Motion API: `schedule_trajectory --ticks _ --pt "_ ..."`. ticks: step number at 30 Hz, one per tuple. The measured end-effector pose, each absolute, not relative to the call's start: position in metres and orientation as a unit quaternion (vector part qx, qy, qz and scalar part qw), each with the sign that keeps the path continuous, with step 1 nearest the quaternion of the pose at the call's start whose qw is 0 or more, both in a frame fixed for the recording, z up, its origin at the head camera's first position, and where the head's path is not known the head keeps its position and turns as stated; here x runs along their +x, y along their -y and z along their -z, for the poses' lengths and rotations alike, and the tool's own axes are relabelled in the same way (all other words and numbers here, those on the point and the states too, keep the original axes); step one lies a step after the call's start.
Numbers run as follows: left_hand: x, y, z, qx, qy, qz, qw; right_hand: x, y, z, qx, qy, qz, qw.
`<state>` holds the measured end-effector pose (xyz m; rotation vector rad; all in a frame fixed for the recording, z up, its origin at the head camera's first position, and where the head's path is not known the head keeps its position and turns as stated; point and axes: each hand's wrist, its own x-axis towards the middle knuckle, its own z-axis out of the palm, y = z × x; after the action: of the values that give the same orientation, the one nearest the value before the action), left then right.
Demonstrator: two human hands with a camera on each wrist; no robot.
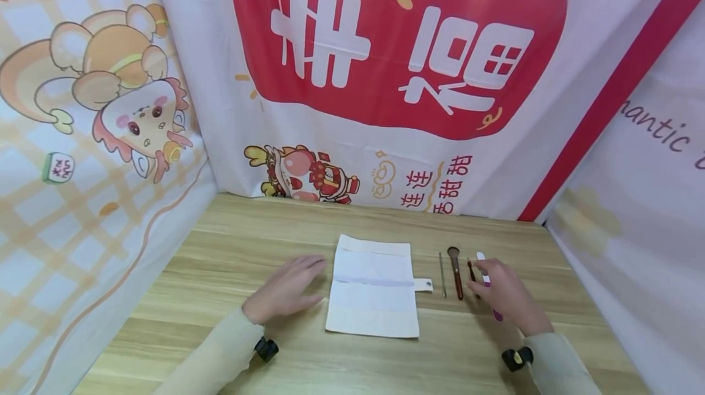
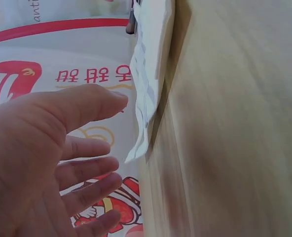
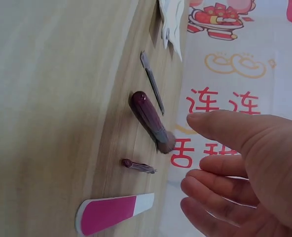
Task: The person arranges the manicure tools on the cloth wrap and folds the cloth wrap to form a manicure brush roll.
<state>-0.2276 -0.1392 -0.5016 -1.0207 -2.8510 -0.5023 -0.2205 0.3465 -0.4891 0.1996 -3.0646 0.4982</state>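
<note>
L hand (image 1: 289, 288) is just L of the white cloth (image 1: 371, 315), palm side toward it; fingers (image 2: 94, 192) extended & spread, thumb well apart from the rest, holding nothing. Cloth lies unfolded approx mid-table (image 1: 220, 248), creased across the middle, w/ its snap tab (image 1: 423, 285) pointing R. R of the tab is a row, L to R: thin metal tool (image 1: 442, 275), lg brush (image 1: 456, 275) w/ dark red handle, sm brush (image 1: 470, 269), then purple-&-white file (image 3: 109, 215). R hand (image 1: 507, 294) hangs over the sm brush/file end, hiding part of the file in head view; fingers slightly bent, wide gap btw thumb & index, nothing in hold. In R wrist view it's apart from all 4 tools. Black device (image 1: 267, 349) on L wrist, another (image 1: 518, 358) on R.
</note>
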Motion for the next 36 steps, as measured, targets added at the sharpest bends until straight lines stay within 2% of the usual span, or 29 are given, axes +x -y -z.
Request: schedule_trajectory --ticks 8,16,36 --pt "-0.246 0.118 0.503 -0.352 0.917 0.186 0.005 -0.249 -0.343 0.494 0.059 0.984 -0.165 -0.025" --pt "-0.264 0.105 0.516 -0.331 0.924 0.189 -0.037 -0.267 -0.328 0.492 0.024 0.981 -0.178 -0.076" --pt "-0.281 0.103 0.521 -0.359 0.906 0.221 -0.037 -0.295 -0.305 0.479 -0.082 0.958 -0.228 -0.153"
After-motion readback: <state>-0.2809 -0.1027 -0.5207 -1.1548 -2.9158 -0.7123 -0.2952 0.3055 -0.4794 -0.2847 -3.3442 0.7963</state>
